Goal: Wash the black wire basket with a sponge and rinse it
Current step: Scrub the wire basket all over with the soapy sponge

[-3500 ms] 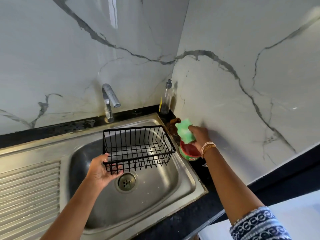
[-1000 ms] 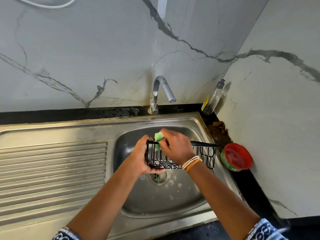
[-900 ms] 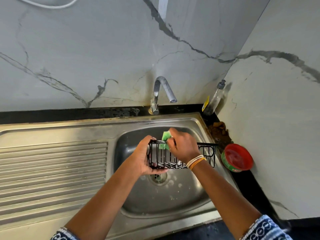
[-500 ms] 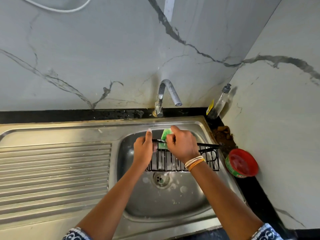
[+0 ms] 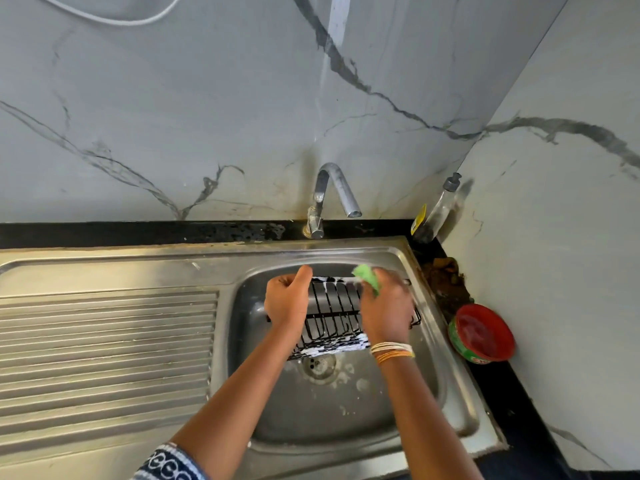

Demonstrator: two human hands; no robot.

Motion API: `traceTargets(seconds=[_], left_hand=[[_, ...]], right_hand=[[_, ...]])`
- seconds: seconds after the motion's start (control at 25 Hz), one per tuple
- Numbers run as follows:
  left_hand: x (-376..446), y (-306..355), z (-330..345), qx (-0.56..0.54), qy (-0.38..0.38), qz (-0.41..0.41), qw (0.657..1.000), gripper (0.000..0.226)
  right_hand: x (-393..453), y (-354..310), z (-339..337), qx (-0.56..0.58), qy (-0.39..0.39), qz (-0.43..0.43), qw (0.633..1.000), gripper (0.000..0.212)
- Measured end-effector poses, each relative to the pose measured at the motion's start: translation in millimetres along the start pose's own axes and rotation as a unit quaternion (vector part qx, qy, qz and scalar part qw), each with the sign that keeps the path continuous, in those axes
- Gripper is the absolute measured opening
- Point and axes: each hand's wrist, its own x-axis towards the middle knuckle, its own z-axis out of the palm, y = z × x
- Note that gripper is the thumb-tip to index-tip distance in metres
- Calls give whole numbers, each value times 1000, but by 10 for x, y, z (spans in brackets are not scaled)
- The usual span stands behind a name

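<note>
A: Basket position?

B: The black wire basket [image 5: 332, 313] was held above the sink [image 5: 460, 403] bowl, over the drain [image 5: 320, 365], at about 12 o'clock from the wearer. It was tipped so that its wire side faced the camera. White foam clung to its lower edge and along its top rim.

A: Hand states?

B: The left hand [image 5: 287, 301] gripped the basket's 9 o'clock end, with fingers curled over the top rim. The right hand [image 5: 386, 313] was closed around a green sponge [image 5: 367, 278] and pressed it against the top rim toward the 3 o'clock end. Bangles [image 5: 391, 351] sat on the right wrist.

A: Surroundings?

B: The tap [image 5: 334, 192] stood at 12 o'clock behind the bowl; no running water could be made out. A clear dispenser bottle [image 5: 441, 209] stood in the corner at 1 o'clock on the black bench [image 5: 138, 232]. A red-lidded tub [image 5: 481, 332] rested on the bench at 3 o'clock, just beside the sink edge, with a brown scrubber [image 5: 445, 275] between it and the bottle. The ribbed drainboard [image 5: 104, 348] extended toward 9 o'clock. Soap flecks dotted the bowl floor near the drain.
</note>
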Motion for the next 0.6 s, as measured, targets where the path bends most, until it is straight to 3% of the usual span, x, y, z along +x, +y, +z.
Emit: traceTargets(seconds=[0.12, 0.2, 0.28, 0.44, 0.52, 0.6], left_hand=[[15, -50, 59, 1, 23, 9, 1000, 40], [92, -46, -3, -22, 34, -13, 999, 39], [168, -11, -92, -32, 40, -34, 998, 38], [247, -20, -154, -62, 24, -33, 997, 39], [270, -56, -127, -65, 33, -42, 996, 42], [253, -60, -58, -55, 42, -51, 996, 46]], right_hand=[[-289, -394, 198, 94, -17, -119, 988, 34], [-395, -325, 159, 87, -34, -225, 970, 38], [-334, 2, 96, 53, -34, -267, 962, 36], [150, 599, 63, 9, 20, -95, 995, 44], [282, 599, 107, 35, 46, -51, 997, 41], [219, 317, 175, 66, 23, -26, 997, 36]])
